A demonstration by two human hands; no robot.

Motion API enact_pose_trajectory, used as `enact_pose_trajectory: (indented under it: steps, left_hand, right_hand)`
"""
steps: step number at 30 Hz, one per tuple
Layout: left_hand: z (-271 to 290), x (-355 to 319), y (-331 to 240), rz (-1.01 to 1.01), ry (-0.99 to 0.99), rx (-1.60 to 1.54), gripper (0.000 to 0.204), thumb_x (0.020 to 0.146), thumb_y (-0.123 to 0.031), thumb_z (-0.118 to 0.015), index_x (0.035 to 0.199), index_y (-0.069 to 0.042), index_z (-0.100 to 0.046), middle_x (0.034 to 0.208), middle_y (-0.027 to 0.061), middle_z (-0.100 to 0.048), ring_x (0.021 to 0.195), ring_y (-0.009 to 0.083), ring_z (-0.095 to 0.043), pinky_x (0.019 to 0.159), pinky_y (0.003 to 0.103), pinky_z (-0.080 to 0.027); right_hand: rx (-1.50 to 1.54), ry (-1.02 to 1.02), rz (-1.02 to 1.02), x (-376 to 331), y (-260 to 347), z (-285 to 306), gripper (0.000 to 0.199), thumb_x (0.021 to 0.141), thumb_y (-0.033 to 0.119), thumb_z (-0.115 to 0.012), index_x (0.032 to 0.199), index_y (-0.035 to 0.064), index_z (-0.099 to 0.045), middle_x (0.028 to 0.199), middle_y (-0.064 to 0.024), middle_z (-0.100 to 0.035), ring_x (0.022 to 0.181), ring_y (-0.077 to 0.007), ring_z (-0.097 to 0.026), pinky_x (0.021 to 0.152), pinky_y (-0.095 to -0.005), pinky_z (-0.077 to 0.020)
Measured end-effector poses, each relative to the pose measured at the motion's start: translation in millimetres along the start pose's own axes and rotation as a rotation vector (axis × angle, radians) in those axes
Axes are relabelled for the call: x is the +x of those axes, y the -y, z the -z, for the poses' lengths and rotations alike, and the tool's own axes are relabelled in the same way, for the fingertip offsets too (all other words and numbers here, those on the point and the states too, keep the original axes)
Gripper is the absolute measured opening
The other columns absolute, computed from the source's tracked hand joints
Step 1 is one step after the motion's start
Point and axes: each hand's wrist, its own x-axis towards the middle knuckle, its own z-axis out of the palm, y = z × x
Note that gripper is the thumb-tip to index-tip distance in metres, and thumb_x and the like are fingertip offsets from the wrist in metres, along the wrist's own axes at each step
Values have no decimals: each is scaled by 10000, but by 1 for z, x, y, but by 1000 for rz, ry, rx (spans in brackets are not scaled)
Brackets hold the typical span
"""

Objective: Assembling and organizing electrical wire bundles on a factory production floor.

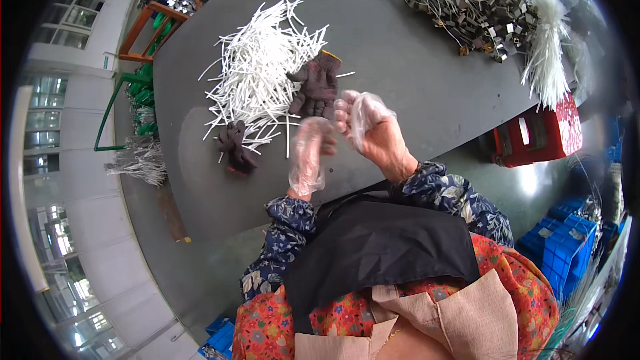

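Note:
Both my hands are in clear, thin plastic gloves, raised close together over the grey table's near edge. My left hand (310, 155) is upright, its fingers stretched out and a little blurred, with nothing seen in it. Just to its right, my right hand (373, 130) turns its palm up; its fingers are loosely bent and apart, and the plastic bunches over the thumb side and palm. Behind them lies a dark work glove (319, 83), against a heap of short white tubes (263, 60). A second dark glove (237, 149) lies crumpled left of my left hand.
Thin cables with metal end pieces (480, 17) pile up at the table's (393, 47) far right, beside a bundle of white strands (548, 53). A red box (533, 137) and a blue crate (563, 243) stand on the right. Green frames (120, 110) stand left.

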Motion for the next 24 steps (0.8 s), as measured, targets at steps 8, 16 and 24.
enact_pose_trajectory:
  steps: [8,16,24]
  left_hand:
    - [-17,-33,15,312,253,-514,308,885,-279,-627,1055,-25,-597,935,71,-656,947,176,-617,792,295,-523]
    - [35,-11,11,460,401,-862,329,922,-272,-569,1032,38,-590,909,75,-669,862,172,-642,718,250,-542]
    - [23,-11,-20,-23,47,-161,205,929,-230,-584,991,-37,-613,832,12,-603,646,92,-544,584,227,-469]
  right_hand:
    - [-121,474,-295,-15,-32,-28,577,979,479,-379,1209,-35,-507,1037,-213,-617,835,-293,-628,720,-394,-523]
    - [-369,199,-378,-20,-36,-25,469,999,342,-399,1183,-76,-504,1050,-220,-623,835,-289,-637,750,-360,-532]
    - [-384,75,-343,-9,-28,19,228,938,203,-523,988,-7,-592,895,-91,-642,748,-187,-621,681,-305,-516]
